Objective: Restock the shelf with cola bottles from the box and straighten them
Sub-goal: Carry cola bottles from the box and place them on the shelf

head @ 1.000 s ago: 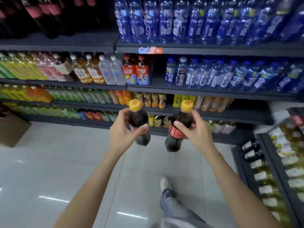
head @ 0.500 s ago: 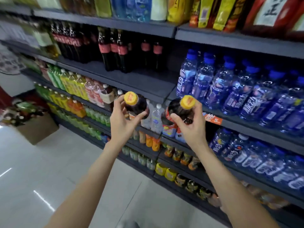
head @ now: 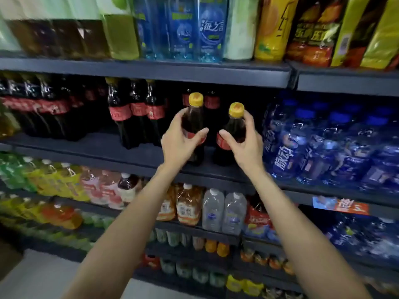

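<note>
Two dark plastic cola bottles with yellow caps and red labels stand side by side at the front of the grey metal shelf (head: 133,154), the left bottle (head: 194,124) gripped by the left hand (head: 179,141), the right bottle (head: 234,130) by the right hand (head: 246,143).

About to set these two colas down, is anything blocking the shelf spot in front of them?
Nothing visible. The shelf is bare under the left hand's cola and right hand's cola; more colas stand farther back.
</note>
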{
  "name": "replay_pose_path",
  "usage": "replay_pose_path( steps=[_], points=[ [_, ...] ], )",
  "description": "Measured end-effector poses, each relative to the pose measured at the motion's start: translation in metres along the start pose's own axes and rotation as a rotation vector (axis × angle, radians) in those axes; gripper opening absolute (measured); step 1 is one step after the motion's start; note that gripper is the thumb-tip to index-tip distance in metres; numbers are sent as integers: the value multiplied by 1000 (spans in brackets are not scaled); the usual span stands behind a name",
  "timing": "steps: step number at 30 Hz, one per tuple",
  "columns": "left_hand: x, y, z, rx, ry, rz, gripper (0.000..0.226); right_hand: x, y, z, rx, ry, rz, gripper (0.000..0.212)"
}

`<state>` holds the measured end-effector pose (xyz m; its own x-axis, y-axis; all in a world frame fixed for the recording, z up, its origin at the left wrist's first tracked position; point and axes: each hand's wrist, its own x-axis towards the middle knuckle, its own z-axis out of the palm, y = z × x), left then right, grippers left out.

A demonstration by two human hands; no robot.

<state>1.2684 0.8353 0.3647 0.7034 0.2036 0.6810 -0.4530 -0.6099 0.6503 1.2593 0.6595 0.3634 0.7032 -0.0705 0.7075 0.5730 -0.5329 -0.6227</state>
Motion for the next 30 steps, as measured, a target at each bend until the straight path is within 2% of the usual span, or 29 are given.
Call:
replay_pose_path(
  steps=[6,9,11,15,18,25,30],
  points=[
    [33,-31,19,-1,-66,-22,80,29,9,34,-168,70,115,73],
    [26,-51,27,-46,-175,-5,95,17,25,51,-107,-5,172,96],
    [16,-66,31,-23,-233,14,103,11,39,59,-87,-5,237,105],
    [28,-81,45,-40,-196,40,99,35,57,63,-139,99,383,95],
    [48,-85,62,-14,-172,18,97,58,75,69,-145,126,418,90],
    [82,-105,103,-27,-138,-46,94,105,111,94,-231,149,366,88],
    [96,-111,113,33,-136,-51,94,122,127,114,-190,168,306,83]
  ],
)
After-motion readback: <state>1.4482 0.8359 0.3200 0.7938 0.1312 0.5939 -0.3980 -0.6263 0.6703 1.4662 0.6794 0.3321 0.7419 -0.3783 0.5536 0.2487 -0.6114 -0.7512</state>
